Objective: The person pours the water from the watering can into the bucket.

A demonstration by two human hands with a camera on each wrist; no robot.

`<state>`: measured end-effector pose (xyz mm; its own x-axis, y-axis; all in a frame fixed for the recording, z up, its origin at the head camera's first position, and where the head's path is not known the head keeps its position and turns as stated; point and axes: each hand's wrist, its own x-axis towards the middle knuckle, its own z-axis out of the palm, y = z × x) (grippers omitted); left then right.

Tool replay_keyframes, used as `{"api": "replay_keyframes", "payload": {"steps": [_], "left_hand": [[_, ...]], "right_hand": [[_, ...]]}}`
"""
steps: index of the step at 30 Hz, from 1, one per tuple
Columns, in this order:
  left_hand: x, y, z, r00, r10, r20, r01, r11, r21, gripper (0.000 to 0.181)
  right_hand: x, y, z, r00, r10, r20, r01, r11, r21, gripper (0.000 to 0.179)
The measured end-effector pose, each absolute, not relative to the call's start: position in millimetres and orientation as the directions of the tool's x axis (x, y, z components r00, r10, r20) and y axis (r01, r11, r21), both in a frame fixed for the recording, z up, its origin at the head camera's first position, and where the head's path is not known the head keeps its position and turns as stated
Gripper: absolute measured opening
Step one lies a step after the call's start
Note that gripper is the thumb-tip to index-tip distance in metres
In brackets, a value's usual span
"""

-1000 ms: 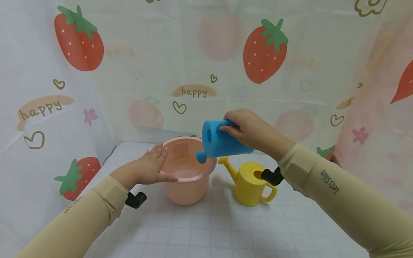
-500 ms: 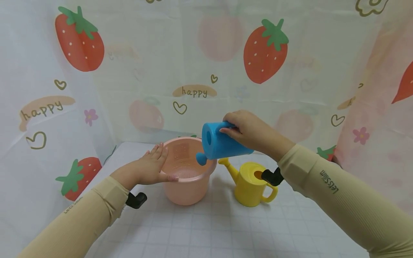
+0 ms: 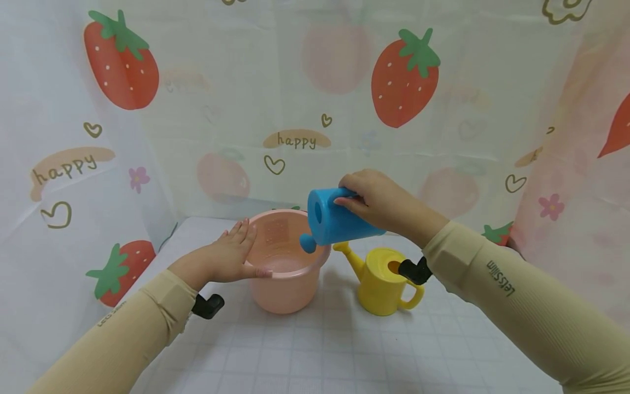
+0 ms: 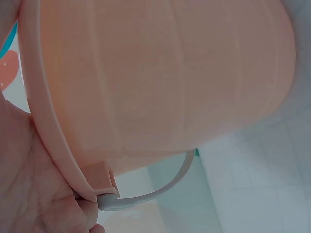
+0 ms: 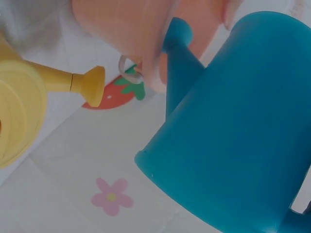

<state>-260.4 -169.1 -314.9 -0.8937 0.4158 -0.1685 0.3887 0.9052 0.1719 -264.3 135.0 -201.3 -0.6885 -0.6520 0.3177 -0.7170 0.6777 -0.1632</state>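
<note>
My right hand [image 3: 376, 200] grips the handle of a blue watering can [image 3: 339, 219], which is tilted so that its spout head [image 3: 308, 243] points down over the right side of a pink bucket [image 3: 285, 293]. No stream of water can be made out. My left hand [image 3: 223, 254] rests on the bucket's left rim with its fingers straight and the thumb along the near rim. In the left wrist view the palm [image 4: 34, 179] lies against the rim, above the grey bail handle [image 4: 150, 196]. A yellow watering can [image 3: 381, 284] stands upright right of the bucket, below the blue one.
A white gridded cloth [image 3: 354, 355] covers the table. Behind it hangs a curtain [image 3: 236, 98] printed with strawberries, and more printed fabric closes off both sides. The yellow can's spout [image 5: 87, 86] reaches toward the bucket.
The blue watering can has sunk very slightly in my right hand, its spout head dropping a little. My left hand and the bucket stay where they were.
</note>
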Motion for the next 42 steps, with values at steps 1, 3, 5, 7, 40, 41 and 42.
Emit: {"api": "replay_keyframes", "payload": {"steps": [1, 3, 5, 7, 40, 41, 42], "left_hand": [[-260.4, -169.2, -314.9, -0.893, 0.417, -0.168, 0.390, 0.905, 0.172, 0.122], [-260.4, -169.3, -314.8, -0.893, 0.418, -0.169, 0.391, 0.904, 0.171, 0.122], [-260.3, -169.3, -314.5, -0.892, 0.418, -0.170, 0.391, 0.904, 0.170, 0.122], [-260.3, -169.3, -314.2, -0.893, 0.417, -0.171, 0.390, 0.905, 0.167, 0.122], [-260.4, -168.5, -315.0, -0.893, 0.420, -0.162, 0.394, 0.904, 0.168, 0.122], [-260.4, -168.6, -315.1, -0.893, 0.420, -0.161, 0.394, 0.904, 0.167, 0.122], [-260.4, -168.6, -315.3, -0.893, 0.420, -0.160, 0.395, 0.904, 0.166, 0.122]], "right_hand": [[-264.3, 135.0, -201.5, -0.683, -0.656, 0.322, -0.722, 0.674, -0.158, 0.022], [-264.4, 135.1, -201.6, -0.666, -0.666, 0.336, -0.736, 0.662, -0.145, 0.021], [-264.2, 135.0, -201.4, -0.652, -0.674, 0.347, -0.745, 0.654, -0.132, 0.020], [-263.8, 134.7, -201.2, -0.651, -0.673, 0.351, -0.745, 0.656, -0.125, 0.020], [-265.3, 133.2, -197.1, -0.613, -0.712, 0.342, -0.770, 0.636, -0.057, 0.022], [-265.4, 133.4, -197.3, -0.610, -0.714, 0.344, -0.773, 0.632, -0.057, 0.022], [-265.6, 133.6, -197.6, -0.606, -0.716, 0.347, -0.775, 0.630, -0.055, 0.022]]}}
